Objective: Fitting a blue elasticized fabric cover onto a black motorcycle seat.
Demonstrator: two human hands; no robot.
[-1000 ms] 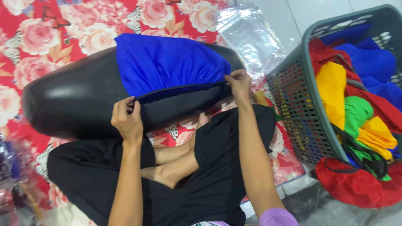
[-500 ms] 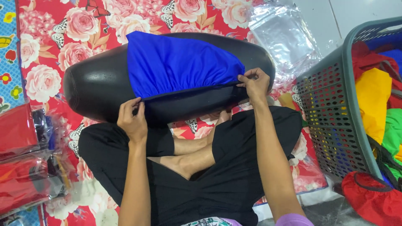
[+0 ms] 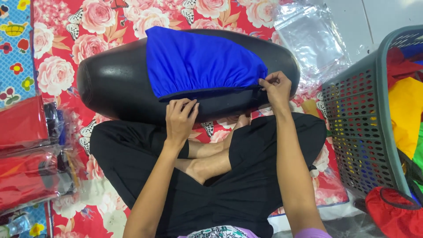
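Observation:
A black motorcycle seat point(image 3: 114, 86) lies across my lap on a red floral mat. A blue elastic cover point(image 3: 198, 61) is stretched over its middle and right part. My left hand point(image 3: 179, 118) rests on the seat's near side just under the cover's dark hem, fingers curled against it. My right hand point(image 3: 276, 88) pinches the cover's hem at its right end.
A grey perforated laundry basket point(image 3: 352, 119) with red, yellow and green fabric stands at the right. A red cover point(image 3: 392, 213) lies by its base. Packed red items in clear bags point(image 3: 26, 154) sit at the left. An empty clear plastic bag point(image 3: 313, 35) lies beyond the seat.
My left hand has slid right along the hem toward the middle of the seat. The right hand keeps its pinch. The view has shifted slightly.

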